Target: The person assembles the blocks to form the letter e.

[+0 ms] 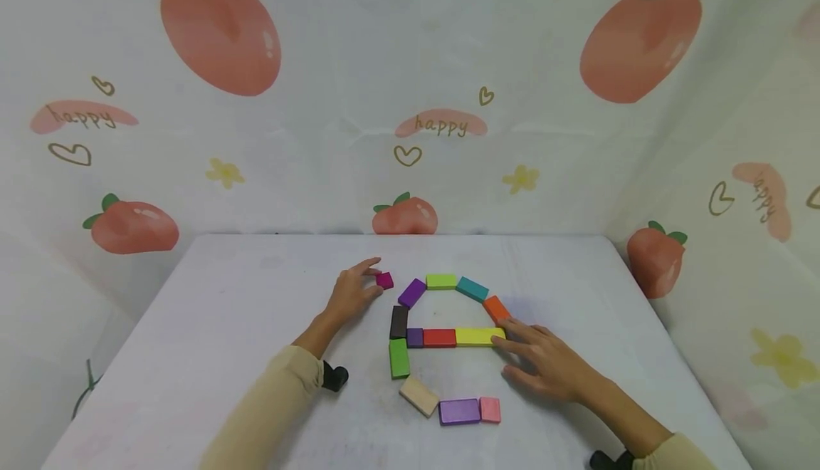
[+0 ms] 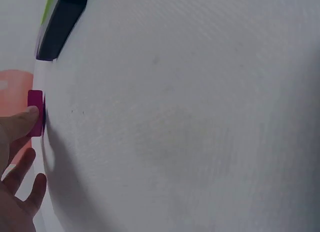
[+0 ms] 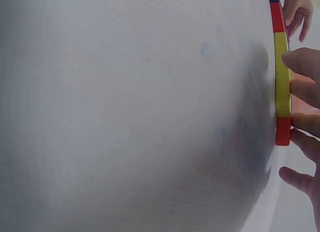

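At the upper left of the block outline, my left hand (image 1: pixel 351 295) pinches a small magenta block (image 1: pixel 384 280) between thumb and fingers. In the left wrist view the thumb presses the face of this magenta block (image 2: pixel 35 123). My right hand (image 1: pixel 544 362) lies with its fingers spread at the outline's right side. Its fingertips are at the orange block (image 1: pixel 496 308) and the right end of the yellow block (image 1: pixel 477 337). A purple block (image 1: pixel 412 293) slants just right of the magenta one, followed by a lime block (image 1: pixel 441 282) and a teal block (image 1: pixel 472 289).
Left of the yellow block run a red block (image 1: pixel 439 338) and a small dark purple block (image 1: pixel 415 338). Down the left side go a black block (image 1: pixel 398 322), a green block (image 1: pixel 399 359), a beige block (image 1: pixel 419 395), a light purple block (image 1: pixel 459 411) and a pink block (image 1: pixel 490 410). All rest on the white table (image 1: pixel 256 278).
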### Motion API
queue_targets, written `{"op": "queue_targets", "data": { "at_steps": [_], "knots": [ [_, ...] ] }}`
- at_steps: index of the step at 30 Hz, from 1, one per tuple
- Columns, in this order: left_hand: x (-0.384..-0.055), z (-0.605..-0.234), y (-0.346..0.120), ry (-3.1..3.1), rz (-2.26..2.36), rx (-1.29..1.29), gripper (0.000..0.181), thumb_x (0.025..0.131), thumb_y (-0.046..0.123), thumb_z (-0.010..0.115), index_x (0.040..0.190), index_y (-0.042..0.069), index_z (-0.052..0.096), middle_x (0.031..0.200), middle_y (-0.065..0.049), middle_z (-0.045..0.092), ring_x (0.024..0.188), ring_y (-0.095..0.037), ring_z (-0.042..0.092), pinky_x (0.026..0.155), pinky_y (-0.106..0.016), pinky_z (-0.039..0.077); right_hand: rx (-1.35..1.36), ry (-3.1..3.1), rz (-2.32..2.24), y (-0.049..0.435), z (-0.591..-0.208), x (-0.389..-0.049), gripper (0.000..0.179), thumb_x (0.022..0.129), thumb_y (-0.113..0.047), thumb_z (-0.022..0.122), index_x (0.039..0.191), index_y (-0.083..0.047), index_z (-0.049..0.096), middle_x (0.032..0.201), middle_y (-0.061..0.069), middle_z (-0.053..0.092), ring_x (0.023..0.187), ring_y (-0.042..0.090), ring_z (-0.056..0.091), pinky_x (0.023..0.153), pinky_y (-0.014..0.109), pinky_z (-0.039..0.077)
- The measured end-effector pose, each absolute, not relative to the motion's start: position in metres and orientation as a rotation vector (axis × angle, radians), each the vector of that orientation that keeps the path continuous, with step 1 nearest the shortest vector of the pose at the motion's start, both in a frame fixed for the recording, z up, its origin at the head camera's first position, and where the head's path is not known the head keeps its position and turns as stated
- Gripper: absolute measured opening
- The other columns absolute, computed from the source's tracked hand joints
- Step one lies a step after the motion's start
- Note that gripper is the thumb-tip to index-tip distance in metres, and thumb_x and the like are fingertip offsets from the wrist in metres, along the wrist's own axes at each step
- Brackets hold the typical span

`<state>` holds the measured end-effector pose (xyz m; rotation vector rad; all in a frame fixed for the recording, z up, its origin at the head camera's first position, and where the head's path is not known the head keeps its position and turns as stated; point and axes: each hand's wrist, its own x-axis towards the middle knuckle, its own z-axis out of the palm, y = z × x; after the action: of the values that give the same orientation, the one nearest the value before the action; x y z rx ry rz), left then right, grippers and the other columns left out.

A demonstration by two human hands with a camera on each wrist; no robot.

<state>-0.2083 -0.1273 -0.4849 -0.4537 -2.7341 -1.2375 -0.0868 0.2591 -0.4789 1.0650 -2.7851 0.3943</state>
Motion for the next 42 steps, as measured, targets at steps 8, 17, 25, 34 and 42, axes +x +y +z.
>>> {"op": "queue_targets", "data": {
  "at_steps": [8,17,25,34,42],
  "knots": [
    [-0.195,-0.474,-0.109,-2.615,-1.316,-0.551,0.058,0.08,0.008,0.083,0.134,0.002,0.06,0.104,-0.01,0.075,0.119,-0.032,0.061,0.102,-0.057,0.043,1.055,-2.816,0.4,0.26,-0.479,-0.09,0.049,0.089,-0.039,0.072,0.134,-0.021,0.066,0.147,0.009,0.052,0.132,0.029,0.05,0.097,0.056,0.048],
    [-0.154,-0.45,-0.058,-2.543,-1.376,-0.757,0.055,0.082,0.015,0.083,0.132,0.008,0.062,0.106,-0.005,0.075,0.109,-0.024,0.065,0.093,-0.05,0.052,1.04,-2.843,0.423,0.26,-0.479,-0.088,0.048,0.089,-0.039,0.073,0.133,-0.021,0.066,0.147,0.008,0.052,0.133,0.03,0.05,0.098,0.058,0.047],
    [-0.102,-0.449,-0.013,-2.602,-1.314,-1.035,0.055,0.085,0.023,0.081,0.135,0.013,0.06,0.111,0.004,0.072,0.11,-0.01,0.062,0.093,-0.032,0.052,1.037,-2.843,0.413,0.26,-0.479,-0.088,0.049,0.087,-0.041,0.074,0.133,-0.023,0.067,0.146,0.009,0.053,0.131,0.03,0.052,0.097,0.06,0.046],
    [-0.065,-0.455,0.016,-2.708,-1.276,-1.148,0.064,0.084,0.03,0.081,0.142,0.018,0.055,0.109,0.013,0.071,0.113,-0.003,0.059,0.096,-0.027,0.049,1.056,-2.797,0.409,0.26,-0.479,-0.089,0.049,0.083,-0.033,0.078,0.129,-0.019,0.069,0.145,0.01,0.053,0.131,0.03,0.052,0.098,0.059,0.047],
    [-0.055,-0.465,0.025,-2.727,-1.213,-1.249,0.059,0.084,0.03,0.081,0.137,0.018,0.057,0.107,0.014,0.071,0.107,0.001,0.059,0.091,-0.02,0.048,1.053,-2.772,0.419,0.259,-0.48,-0.088,0.05,0.084,-0.037,0.077,0.131,-0.02,0.068,0.145,0.009,0.054,0.132,0.027,0.051,0.097,0.057,0.048]
  ]
}}
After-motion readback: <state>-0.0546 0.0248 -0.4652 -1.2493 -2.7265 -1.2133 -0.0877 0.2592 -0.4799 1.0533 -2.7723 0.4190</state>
